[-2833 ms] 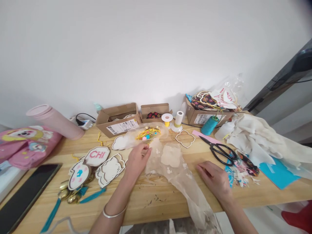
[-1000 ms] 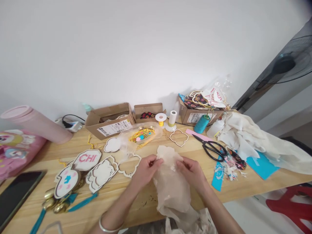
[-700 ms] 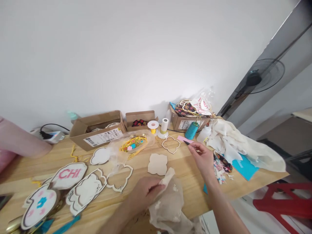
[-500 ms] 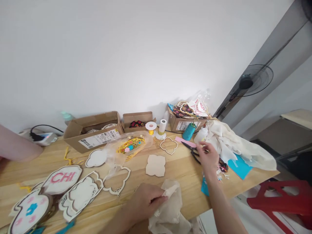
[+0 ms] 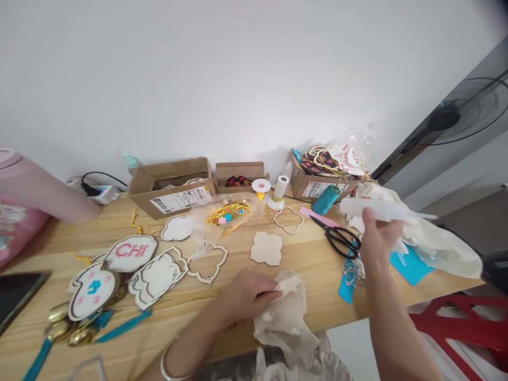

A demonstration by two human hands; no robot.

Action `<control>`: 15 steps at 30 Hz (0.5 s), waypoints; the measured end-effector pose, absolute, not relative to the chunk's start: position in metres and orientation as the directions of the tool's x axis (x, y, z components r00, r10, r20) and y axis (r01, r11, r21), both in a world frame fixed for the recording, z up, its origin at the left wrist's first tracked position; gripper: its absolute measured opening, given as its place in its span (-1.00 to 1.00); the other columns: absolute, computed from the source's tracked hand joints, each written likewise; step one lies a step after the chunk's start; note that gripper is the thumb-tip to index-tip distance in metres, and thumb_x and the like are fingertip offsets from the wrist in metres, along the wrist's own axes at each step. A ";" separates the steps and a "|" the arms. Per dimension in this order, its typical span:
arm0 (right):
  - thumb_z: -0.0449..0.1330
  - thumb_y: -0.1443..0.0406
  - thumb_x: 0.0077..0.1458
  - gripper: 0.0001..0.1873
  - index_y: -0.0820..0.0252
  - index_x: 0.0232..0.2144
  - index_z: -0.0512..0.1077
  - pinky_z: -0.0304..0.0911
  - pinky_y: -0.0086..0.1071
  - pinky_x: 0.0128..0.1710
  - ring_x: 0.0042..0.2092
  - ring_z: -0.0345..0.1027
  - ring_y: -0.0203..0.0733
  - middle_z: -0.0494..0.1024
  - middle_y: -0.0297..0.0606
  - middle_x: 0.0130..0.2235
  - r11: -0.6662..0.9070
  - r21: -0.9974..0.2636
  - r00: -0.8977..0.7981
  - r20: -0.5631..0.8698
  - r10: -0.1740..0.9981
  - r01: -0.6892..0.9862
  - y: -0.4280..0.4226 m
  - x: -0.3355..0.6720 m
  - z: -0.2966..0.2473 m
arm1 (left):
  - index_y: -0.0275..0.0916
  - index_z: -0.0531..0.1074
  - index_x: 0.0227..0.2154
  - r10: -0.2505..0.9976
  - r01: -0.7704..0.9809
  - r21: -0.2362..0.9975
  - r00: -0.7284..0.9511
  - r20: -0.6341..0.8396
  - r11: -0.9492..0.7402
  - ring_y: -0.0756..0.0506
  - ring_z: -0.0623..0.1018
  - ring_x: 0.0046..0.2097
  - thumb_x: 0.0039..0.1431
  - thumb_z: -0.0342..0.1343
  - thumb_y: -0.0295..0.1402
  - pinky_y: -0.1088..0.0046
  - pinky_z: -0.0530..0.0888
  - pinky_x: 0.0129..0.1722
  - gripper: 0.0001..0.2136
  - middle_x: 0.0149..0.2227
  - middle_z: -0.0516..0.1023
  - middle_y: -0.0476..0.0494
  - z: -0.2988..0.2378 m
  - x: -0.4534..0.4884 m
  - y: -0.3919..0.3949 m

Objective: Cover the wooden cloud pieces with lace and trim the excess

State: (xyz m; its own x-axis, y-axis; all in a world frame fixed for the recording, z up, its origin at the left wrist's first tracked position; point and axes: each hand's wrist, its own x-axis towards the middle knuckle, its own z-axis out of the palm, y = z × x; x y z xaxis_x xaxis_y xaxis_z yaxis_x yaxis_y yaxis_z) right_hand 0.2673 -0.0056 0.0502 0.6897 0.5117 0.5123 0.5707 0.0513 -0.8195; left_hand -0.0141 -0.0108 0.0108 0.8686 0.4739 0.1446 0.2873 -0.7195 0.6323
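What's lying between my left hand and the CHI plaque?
In the head view, an open wooden frame and a layered wooden cloud shape lie between the left hand and the CHI plaque.

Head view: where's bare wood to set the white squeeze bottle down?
Bare wood shows between the scalloped wooden cutout and the black scissors, and between the lace fabric and the blue strip. The left end around the CHI plaque is crowded, as is the right, by the white cloth.
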 end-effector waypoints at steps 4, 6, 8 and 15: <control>-0.27 -0.08 0.06 -0.43 0.15 -0.21 0.29 0.25 -0.30 -0.49 -0.29 0.38 -0.05 0.45 -0.11 -0.33 0.143 -0.929 0.465 0.299 0.833 0.341 -0.041 0.213 0.054 | -0.23 0.29 -0.62 0.504 0.317 0.633 0.853 0.135 -0.706 -0.03 0.36 -0.43 0.15 -0.14 -0.32 0.48 0.21 -0.44 -0.73 -0.53 0.39 -0.08 0.021 -0.014 -0.011; -0.34 -0.07 0.08 -0.40 0.15 -0.20 0.29 0.21 -0.34 -0.60 -0.38 0.39 -0.08 0.46 -0.14 -0.37 0.038 -0.970 0.339 0.120 0.933 0.239 -0.055 0.197 0.044 | -0.24 0.29 -0.61 0.524 0.317 0.653 0.840 0.144 -0.688 -0.05 0.38 -0.35 0.10 -0.10 -0.37 0.46 0.24 -0.37 -0.79 -0.41 0.43 -0.14 0.027 -0.016 -0.009; -0.25 -0.04 0.09 -0.46 0.15 -0.14 0.26 0.23 -0.36 -0.59 -0.39 0.39 -0.12 0.47 -0.16 -0.35 -0.034 -0.974 0.284 0.033 0.958 0.226 -0.066 0.192 0.032 | -0.24 0.27 -0.63 0.546 0.299 0.693 0.822 0.163 -0.656 -0.06 0.39 -0.30 0.06 -0.08 -0.41 0.45 0.26 -0.33 -0.81 -0.33 0.45 -0.17 0.029 -0.019 -0.007; 0.23 0.17 -0.16 -0.45 0.12 -0.07 0.27 0.26 -0.34 -0.13 -0.04 0.28 -0.10 0.39 -0.15 -0.03 0.045 -0.912 0.104 0.095 0.990 0.407 -0.080 0.202 0.041 | -0.25 0.36 -0.35 0.786 0.243 0.970 0.593 -0.175 0.033 0.03 0.34 -0.54 0.05 0.00 -0.21 0.54 0.22 -0.55 -0.79 -0.51 0.41 0.00 0.021 -0.010 -0.022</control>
